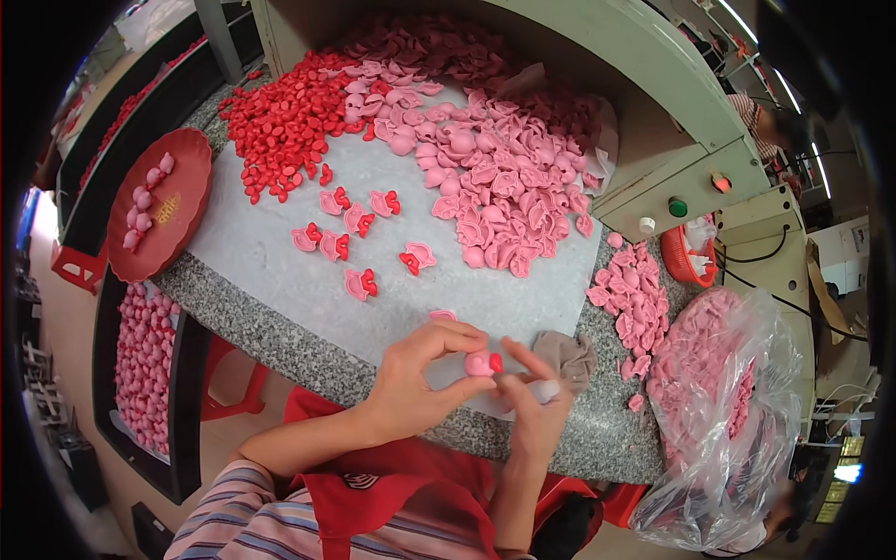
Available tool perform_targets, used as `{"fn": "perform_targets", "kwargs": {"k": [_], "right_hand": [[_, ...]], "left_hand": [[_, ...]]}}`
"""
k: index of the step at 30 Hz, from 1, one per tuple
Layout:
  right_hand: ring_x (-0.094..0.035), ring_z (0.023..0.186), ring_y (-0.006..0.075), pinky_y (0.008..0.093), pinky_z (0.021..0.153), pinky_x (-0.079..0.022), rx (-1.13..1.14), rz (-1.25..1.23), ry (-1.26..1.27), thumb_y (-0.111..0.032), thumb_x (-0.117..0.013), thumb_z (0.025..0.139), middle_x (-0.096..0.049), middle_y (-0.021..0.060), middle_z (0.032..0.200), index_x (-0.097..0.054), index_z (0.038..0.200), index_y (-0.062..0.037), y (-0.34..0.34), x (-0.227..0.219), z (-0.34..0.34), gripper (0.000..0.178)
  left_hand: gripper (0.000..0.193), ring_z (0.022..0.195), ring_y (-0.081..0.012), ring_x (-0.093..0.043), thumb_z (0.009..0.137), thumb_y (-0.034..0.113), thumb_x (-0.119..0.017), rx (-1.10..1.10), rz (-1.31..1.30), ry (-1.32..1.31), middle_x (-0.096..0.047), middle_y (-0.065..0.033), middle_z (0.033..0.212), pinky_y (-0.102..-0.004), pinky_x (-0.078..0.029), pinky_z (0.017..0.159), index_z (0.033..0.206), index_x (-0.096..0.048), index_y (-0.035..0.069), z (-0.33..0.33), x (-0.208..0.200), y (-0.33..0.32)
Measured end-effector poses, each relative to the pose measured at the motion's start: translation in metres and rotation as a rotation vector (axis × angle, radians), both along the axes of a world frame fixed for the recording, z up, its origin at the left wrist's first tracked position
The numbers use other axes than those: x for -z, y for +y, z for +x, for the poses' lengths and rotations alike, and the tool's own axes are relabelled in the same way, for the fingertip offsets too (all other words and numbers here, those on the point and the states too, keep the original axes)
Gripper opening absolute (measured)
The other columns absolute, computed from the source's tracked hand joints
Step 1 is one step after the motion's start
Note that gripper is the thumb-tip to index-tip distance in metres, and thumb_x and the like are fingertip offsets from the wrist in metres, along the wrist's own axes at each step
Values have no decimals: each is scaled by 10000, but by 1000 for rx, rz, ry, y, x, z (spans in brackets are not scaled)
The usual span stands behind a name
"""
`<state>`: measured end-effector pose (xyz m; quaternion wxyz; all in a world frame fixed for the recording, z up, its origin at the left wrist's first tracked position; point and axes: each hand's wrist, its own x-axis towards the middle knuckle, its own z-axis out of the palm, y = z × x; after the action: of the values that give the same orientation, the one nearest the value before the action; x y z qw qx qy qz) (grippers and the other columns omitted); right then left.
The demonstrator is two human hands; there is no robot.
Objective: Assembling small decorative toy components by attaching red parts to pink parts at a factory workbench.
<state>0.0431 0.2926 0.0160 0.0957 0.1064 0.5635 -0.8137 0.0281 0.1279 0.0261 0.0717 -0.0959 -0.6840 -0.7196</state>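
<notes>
Held item: 1 small pink-and-red piece point(480, 364), located at the fingertips of the left hand point(411, 378), above the near part of the pale sheet point(271, 247) on the speckled worktop point(308, 327). The left thumb and index finger grasp it from the left side, 1 digit below and 1 above. The right hand point(534, 406) stands just beside it on the opposite side, fingers bent inward and blurred; whether they touch the piece cannot be told. A whitish item or covering point(545, 391) shows at the right fingers; its kind, and whether it is gripped, cannot be determined. Governing relation: the piece's pink body lies toward the left hand and its red portion faces right, so the line through both runs roughly left to right, between the 2 hands. The left hand is in contact; the right is judged nearer to the red end. Surroundings: 7 similar pieces point(359, 284) lie spread farther out on the sheet, beyond the left hand. Behind them are a heap of red parts point(285, 121) and a larger heap of pink parts point(509, 201). A grey cloth point(566, 358) lies near the right hand.
</notes>
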Motion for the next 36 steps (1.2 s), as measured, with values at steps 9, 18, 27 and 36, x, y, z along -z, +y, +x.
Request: {"fn": "perform_targets", "kwargs": {"k": [9, 18, 27, 36], "right_hand": [[-548, 536, 126, 237, 471, -408, 414, 794, -75, -66, -687, 697, -585, 39, 645, -615, 799, 16, 44, -3, -5, 149], [-479, 500, 58, 176, 422, -307, 70, 439, 43, 10, -656, 707, -541, 9, 599, -562, 685, -26, -31, -27, -7, 103], [-502, 544, 88, 206, 461, -380, 732, 1035, 22, -162, -682, 739, -602, 50, 728, -613, 921, 30, 136, 17, 30, 274], [-517, 605, 124, 238, 531, -423, 792, 1241, 142, -173, -642, 788, -587, 59, 773, -569, 975, 59, 93, -3, 14, 306]], "left_hand": [[347, 761, -227, -600, 637, 28, -729, -118, -448, 213, -569, -115, 927, -282, -504, 659, 955, -591, 5, -8, -6, -8], [286, 784, -255, -587, 634, 44, -716, -258, -582, 375, -573, -104, 883, -316, -495, 657, 896, -602, 42, -6, -1, -18], [317, 833, -256, -557, 671, 114, -688, -1245, -1347, 235, -556, -114, 903, -357, -456, 716, 972, -609, 56, -69, -8, -297], [191, 793, -248, -565, 724, 52, -622, -95, -776, 281, -586, -106, 847, -332, -446, 659, 914, -631, 34, -96, -4, -100]]}}
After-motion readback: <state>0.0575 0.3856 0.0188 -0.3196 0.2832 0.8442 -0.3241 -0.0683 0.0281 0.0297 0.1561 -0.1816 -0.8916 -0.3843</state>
